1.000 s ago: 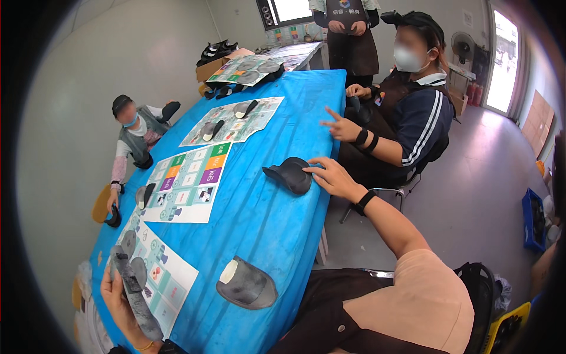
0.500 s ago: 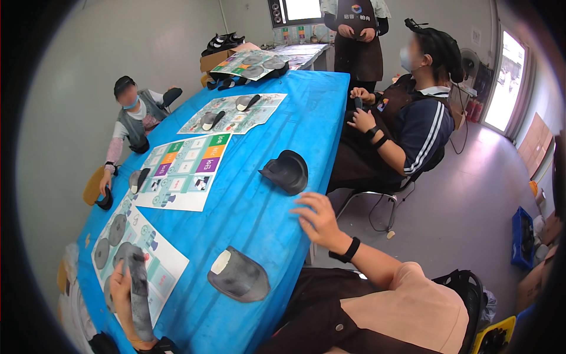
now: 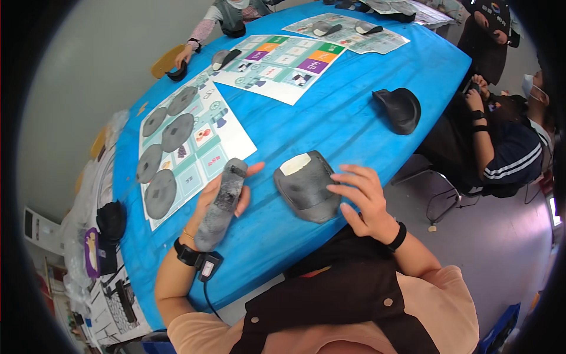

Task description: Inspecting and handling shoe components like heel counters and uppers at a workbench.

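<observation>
My left hand [image 3: 243, 197] is closed on a long grey piece with rounded ends and black smudges [image 3: 221, 206]; I cannot make out its kind. It slants above the blue table cover. To its right lies a grey, cap-like moulded piece [image 3: 306, 192] with a cream patch on its far edge. My right hand [image 3: 367, 200] is open beside that piece, fingers apart and curved. The fingertips reach its right edge; whether they touch it I cannot tell. Farther right on the table sits a black moulded piece with a curved rim [image 3: 402, 111].
Several flat grey ovals [image 3: 177, 131] lie on a printed sheet [image 3: 239, 138] at the left. Beyond are more printed sheets [image 3: 289, 91] with small moulded pieces. A co-worker's hand [image 3: 184, 56] holds a black piece at the far left; another person [image 3: 513, 138] sits at the right.
My view has turned down and leftward. My right hand has come from near the black piece to the grey cap-like piece. My left hand still holds the long grey piece, now nearer that piece.
</observation>
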The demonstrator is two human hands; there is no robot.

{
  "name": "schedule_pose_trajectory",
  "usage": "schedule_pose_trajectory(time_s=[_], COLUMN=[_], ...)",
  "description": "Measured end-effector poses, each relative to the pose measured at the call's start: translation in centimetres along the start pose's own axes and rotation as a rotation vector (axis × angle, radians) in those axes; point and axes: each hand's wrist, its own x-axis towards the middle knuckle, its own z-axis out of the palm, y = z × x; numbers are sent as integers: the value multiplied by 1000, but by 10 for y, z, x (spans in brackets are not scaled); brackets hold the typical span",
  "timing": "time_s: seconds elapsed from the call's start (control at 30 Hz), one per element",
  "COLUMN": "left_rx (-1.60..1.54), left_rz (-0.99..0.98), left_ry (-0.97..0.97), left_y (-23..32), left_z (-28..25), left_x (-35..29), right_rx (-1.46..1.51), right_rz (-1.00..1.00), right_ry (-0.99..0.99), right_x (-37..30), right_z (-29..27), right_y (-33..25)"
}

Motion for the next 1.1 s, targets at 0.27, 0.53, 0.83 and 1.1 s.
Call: schedule_pose_trajectory(time_s=[0.27, 0.53, 0.83, 1.1], left_rx=[-318, -243, -274, -287], left_rz=[31, 208, 232, 258], left_ry=[-246, -385, -305, -265], left_y=[-30, -27, -26, -21], left_z=[10, 33, 56, 64], left_x=[39, 87, 90, 82], right_rx=[28, 332, 964, 938], right_rz=[115, 419, 681, 648], right_ry=[14, 9, -151, -67], right_x=[-5, -4, -5, -4], right_z=[1, -11, -30, -19], right_y=[13, -5, -17, -24])
